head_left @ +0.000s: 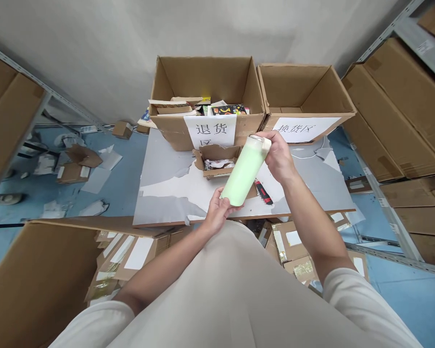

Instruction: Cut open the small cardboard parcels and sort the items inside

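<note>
A pale green bottle [243,171] with a whitish cap is held tilted above the table, its cap end up and to the right. My left hand [220,209] grips its lower end, thumb on the side. Closed around the cap end is my right hand [276,153]. Just behind the bottle sits a small torn-open cardboard box [217,172] with crumpled wrapping inside, partly hidden by the bottle. Right of the bottle, a red and black box cutter [264,192] lies on the table [163,203].
Two large open cartons stand at the back: the left carton [170,133] holds books and packets, the right carton [304,87] has a paper label. Shelves with boxes [395,111] flank the right. A big carton [47,280] and parcels [139,253] sit before the table.
</note>
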A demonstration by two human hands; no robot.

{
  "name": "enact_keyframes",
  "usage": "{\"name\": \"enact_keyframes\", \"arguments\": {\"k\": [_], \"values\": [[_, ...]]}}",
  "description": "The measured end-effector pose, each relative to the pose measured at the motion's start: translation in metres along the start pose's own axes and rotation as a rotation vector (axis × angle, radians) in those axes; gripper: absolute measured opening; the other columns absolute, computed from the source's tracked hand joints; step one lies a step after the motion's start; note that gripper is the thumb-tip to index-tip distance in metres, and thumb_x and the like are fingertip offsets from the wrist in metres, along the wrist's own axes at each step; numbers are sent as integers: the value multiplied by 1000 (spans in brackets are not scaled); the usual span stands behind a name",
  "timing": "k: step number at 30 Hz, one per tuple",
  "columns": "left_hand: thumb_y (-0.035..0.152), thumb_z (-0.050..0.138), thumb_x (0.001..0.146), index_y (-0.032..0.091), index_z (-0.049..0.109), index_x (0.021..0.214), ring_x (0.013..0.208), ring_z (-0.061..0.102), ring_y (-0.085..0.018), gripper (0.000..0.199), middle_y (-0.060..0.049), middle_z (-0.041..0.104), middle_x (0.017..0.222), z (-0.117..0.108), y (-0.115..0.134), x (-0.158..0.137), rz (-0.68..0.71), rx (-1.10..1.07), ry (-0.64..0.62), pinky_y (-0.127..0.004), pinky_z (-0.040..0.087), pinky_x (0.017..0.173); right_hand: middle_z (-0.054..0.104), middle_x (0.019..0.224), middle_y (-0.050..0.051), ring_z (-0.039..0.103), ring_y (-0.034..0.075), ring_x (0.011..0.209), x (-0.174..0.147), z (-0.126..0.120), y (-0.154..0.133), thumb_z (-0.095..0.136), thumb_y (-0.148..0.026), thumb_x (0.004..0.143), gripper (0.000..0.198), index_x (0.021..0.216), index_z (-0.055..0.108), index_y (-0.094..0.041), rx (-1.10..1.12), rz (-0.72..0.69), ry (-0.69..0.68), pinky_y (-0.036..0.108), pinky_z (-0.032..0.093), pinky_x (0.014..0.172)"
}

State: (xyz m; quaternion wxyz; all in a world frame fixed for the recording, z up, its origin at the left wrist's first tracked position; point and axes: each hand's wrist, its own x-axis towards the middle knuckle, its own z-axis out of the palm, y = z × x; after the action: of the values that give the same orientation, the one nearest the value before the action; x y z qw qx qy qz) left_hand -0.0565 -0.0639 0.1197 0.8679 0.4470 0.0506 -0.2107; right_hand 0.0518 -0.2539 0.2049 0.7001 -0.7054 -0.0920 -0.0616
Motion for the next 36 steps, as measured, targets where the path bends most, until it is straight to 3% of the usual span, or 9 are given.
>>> {"name": "enact_keyframes", "arguments": {"k": [6, 9, 12, 14, 19, 23, 27, 31, 36], "values": [[85, 44, 68, 12, 60, 114, 77, 71, -25, 88, -16, 73, 95, 0, 3, -5, -148, -43, -37, -34, 52, 73, 60, 126, 5, 61, 22, 108, 0, -3, 1, 49, -71, 81, 54, 116, 56, -30, 1, -87, -177, 40, 51, 87], [86, 39, 70, 13, 61, 114, 78, 71, -25, 89, -16, 73, 94, -3, 1, -4, -192, -36, -51, -36, 52, 76, 59, 126, 5, 58, 24, 113, 2, -10, 2, 44, -71, 83, 61, 129, 52, -32, -151, -183, -242, 43, 48, 93], [89, 25, 71, 11, 61, 116, 81, 70, -27, 97, -17, 73, 95, -12, 0, 1, -227, 46, -91, -39, 51, 78, 61, 120, 7, 56, 26, 112, 0, -19, -2, 56, -68, 78, 63, 127, 57, -28, -349, -269, -303, 44, 46, 95], [90, 20, 70, 12, 58, 121, 89, 69, -29, 101, -18, 70, 104, -26, -1, 6, -144, 180, -90, -41, 51, 80, 61, 114, 7, 56, 26, 109, -6, -25, -3, 62, -63, 77, 59, 123, 60, -26, -466, -309, -262, 45, 46, 94], [75, 68, 58, 19, 45, 136, 125, 49, -34, 98, -17, 50, 138, -71, -12, 21, 281, 936, 108, -50, 40, 102, 57, 108, 8, 57, 25, 100, -40, -35, 18, 68, -51, 75, 49, 116, 63, -24, -666, -315, -18, 42, 50, 85], [62, 81, 50, 14, 29, 144, 136, 36, -37, 118, -21, 38, 146, -81, -29, 33, 361, 1284, 1, -52, 32, 110, 54, 105, 8, 57, 24, 96, -74, -37, 46, 70, -46, 73, 45, 111, 64, -22, -780, -269, 54, 42, 53, 80], [60, 77, 58, 15, 28, 144, 136, 36, -36, 109, -21, 36, 147, -75, -40, 44, 427, 1388, -108, -50, 34, 110, 50, 102, 8, 56, 23, 91, -96, -32, 58, 71, -45, 74, 46, 112, 62, -20, -865, -279, 48, 39, 54, 71], [55, 77, 61, 15, 32, 142, 127, 46, -35, 101, -18, 47, 138, -76, -46, 49, 420, 1454, -156, -48, 39, 104, 48, 104, 10, 54, 23, 94, -100, -14, 58, 68, -43, 79, 42, 113, 61, -20, -953, -329, -83, 39, 52, 80], [57, 73, 65, 16, 35, 137, 117, 53, -33, 92, -17, 53, 126, -83, -56, 57, 399, 1440, -98, -48, 45, 95, 49, 111, 14, 53, 24, 95, -97, 16, 85, 60, -46, 85, 42, 119, 59, -21, -1138, -293, -427, 36, 48, 81]]}}
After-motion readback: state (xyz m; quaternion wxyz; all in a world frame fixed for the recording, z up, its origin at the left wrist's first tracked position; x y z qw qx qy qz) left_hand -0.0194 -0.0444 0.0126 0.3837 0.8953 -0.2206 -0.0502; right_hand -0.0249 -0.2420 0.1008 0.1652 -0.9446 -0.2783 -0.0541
